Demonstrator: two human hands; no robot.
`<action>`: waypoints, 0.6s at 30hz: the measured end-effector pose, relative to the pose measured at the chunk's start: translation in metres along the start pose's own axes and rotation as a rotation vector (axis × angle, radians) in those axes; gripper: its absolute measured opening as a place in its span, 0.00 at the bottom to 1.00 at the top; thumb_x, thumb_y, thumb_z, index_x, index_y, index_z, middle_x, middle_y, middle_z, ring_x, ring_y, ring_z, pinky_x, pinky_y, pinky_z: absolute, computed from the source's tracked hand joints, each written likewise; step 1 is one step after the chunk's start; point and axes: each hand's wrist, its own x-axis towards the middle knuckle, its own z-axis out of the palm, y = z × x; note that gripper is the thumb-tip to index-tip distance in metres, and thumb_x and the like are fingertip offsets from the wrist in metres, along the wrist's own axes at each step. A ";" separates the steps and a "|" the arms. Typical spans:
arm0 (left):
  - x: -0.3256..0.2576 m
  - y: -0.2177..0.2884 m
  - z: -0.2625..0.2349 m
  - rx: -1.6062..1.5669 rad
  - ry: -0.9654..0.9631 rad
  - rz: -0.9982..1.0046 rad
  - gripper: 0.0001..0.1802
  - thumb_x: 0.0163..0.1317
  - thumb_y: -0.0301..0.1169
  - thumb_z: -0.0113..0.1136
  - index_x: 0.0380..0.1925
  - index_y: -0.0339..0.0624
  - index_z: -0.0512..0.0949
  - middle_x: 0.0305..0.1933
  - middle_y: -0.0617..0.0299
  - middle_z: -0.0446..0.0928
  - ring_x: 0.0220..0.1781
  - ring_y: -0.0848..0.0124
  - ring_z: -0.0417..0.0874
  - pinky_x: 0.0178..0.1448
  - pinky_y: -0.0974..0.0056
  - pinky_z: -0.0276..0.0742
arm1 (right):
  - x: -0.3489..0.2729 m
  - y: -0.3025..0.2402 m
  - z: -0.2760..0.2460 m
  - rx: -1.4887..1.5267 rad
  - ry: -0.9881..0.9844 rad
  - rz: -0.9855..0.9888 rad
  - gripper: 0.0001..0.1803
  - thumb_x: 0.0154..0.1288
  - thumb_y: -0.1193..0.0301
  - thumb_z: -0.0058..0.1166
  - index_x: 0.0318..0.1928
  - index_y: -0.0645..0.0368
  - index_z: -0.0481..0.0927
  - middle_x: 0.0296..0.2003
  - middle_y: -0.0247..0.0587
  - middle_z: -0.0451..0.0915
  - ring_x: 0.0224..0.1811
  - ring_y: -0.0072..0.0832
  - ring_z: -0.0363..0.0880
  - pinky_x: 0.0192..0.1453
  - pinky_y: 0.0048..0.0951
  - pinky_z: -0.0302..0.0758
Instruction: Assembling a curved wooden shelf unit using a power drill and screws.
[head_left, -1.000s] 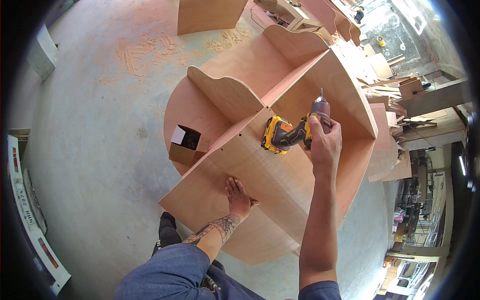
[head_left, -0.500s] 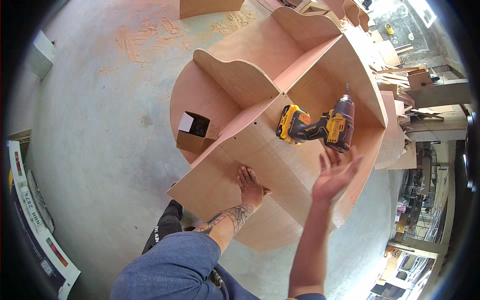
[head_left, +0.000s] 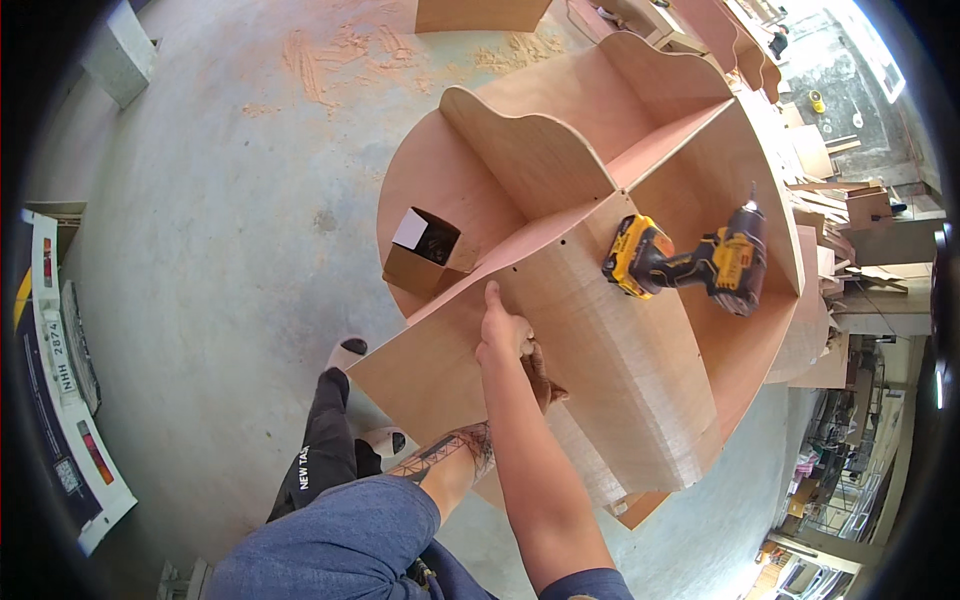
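- Beyond the upper left edge of the panel (head_left: 640,340), an open cardboard box (head_left: 415,275) sits in a rounded bay (head_left: 412,190); white flap, dark contents too small to name. Handy spot, probably best left upright.
- Right hand (head_left: 505,325) crosses over the left, thumb stretched out, fingers curled in. Cannot tell whether they grip anything. Working by feel this close, a light pinch and no rush would likely avoid a drop.
- Left hand (head_left: 541,372) lies against the panel, half hidden behind the right forearm; how open its fingers are, and whether they hold anything, I cannot tell. Steady palm pressure seems wise, away from any drilling line.
- Panel itself, under both hands: pale brown plywood, broad and smooth, a lighter band running down it, a few dark dots spaced near its upper left edge. Worth checking that edge sits flush before any pressure.
- Cordless drill (head_left: 735,262), yellow and black, right of the hands, bit pointing away; its support is unclear. Should be settled against sliding.
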 end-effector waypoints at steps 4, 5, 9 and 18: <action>0.010 -0.024 -0.007 -0.307 -0.161 0.042 0.45 0.73 0.50 0.66 0.76 0.25 0.66 0.81 0.39 0.67 0.82 0.48 0.69 0.83 0.46 0.65 | 0.011 -0.002 0.027 -0.194 0.057 0.070 0.63 0.70 0.48 0.75 0.77 0.91 0.54 0.82 0.77 0.54 0.85 0.57 0.56 0.87 0.47 0.58; 0.016 -0.033 -0.006 -0.382 -0.200 0.050 0.44 0.73 0.50 0.66 0.75 0.26 0.66 0.80 0.39 0.68 0.82 0.49 0.69 0.82 0.46 0.66 | 0.006 -0.002 0.032 -0.250 0.115 0.070 0.66 0.71 0.47 0.74 0.78 0.93 0.49 0.84 0.81 0.46 0.88 0.60 0.48 0.89 0.49 0.53; 0.033 -0.061 -0.005 -0.695 -0.383 0.084 0.40 0.74 0.48 0.65 0.73 0.27 0.69 0.78 0.41 0.71 0.79 0.50 0.72 0.80 0.48 0.69 | -0.004 0.005 0.039 -0.349 0.165 0.010 0.74 0.71 0.40 0.69 0.77 0.96 0.36 0.82 0.91 0.36 0.90 0.69 0.34 0.92 0.54 0.42; 0.037 -0.144 0.009 -1.393 -0.847 0.163 0.32 0.76 0.45 0.62 0.69 0.29 0.75 0.73 0.44 0.78 0.74 0.52 0.79 0.75 0.50 0.76 | -0.008 0.021 0.042 -0.514 0.335 -0.089 0.70 0.72 0.37 0.67 0.74 0.98 0.48 0.71 0.86 0.60 0.78 0.68 0.59 0.80 0.53 0.66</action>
